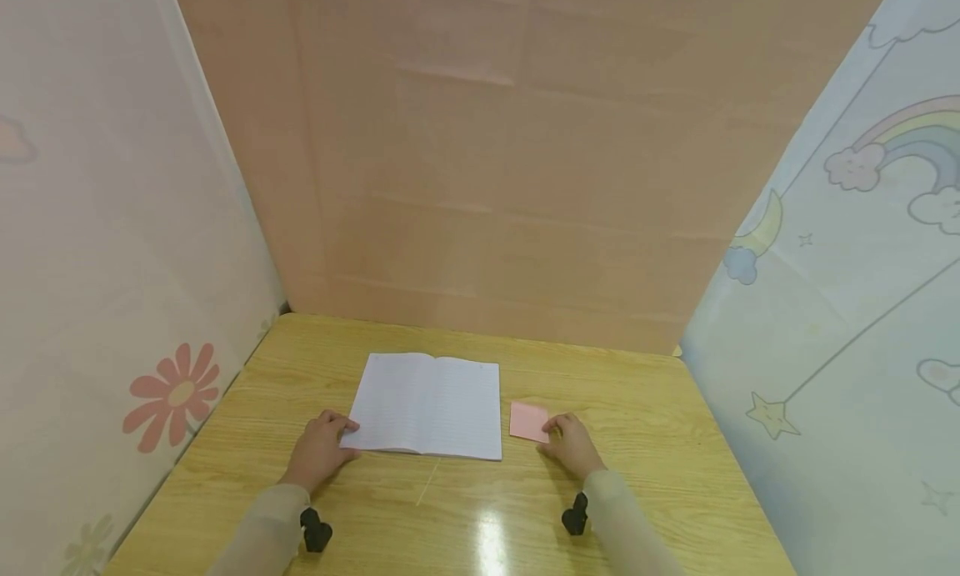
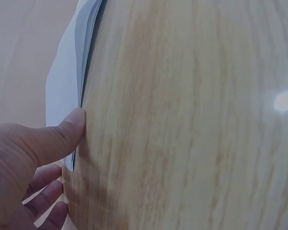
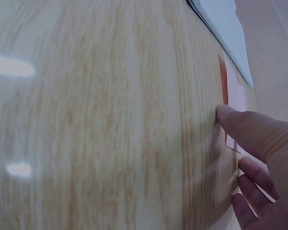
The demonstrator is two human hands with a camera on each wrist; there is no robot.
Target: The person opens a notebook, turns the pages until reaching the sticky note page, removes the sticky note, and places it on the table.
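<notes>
An open notebook [image 1: 457,405] with lined white pages lies flat on the wooden table. At its near left corner is my left hand [image 1: 321,449], fingertips on the page's side edge and thumb against the near edge. The left wrist view shows that thumb [image 2: 69,129] along the page edges, the other fingers loosely bent beyond. To the right of the notebook lies a square pink sticky note pad [image 1: 528,421]. My right hand [image 1: 572,445] touches its right side with relaxed fingers. In the right wrist view the right thumb [image 3: 240,122] meets the pad's near edge, partly covering the pad.
The wooden table [image 1: 637,409] runs back to a tan paper backdrop [image 1: 480,184]. Printed cloth walls stand at the left [image 1: 112,226] and right [image 1: 847,293]. Black wrist mounts [image 1: 316,531] sit on both sleeves. Light glares off the table's near part.
</notes>
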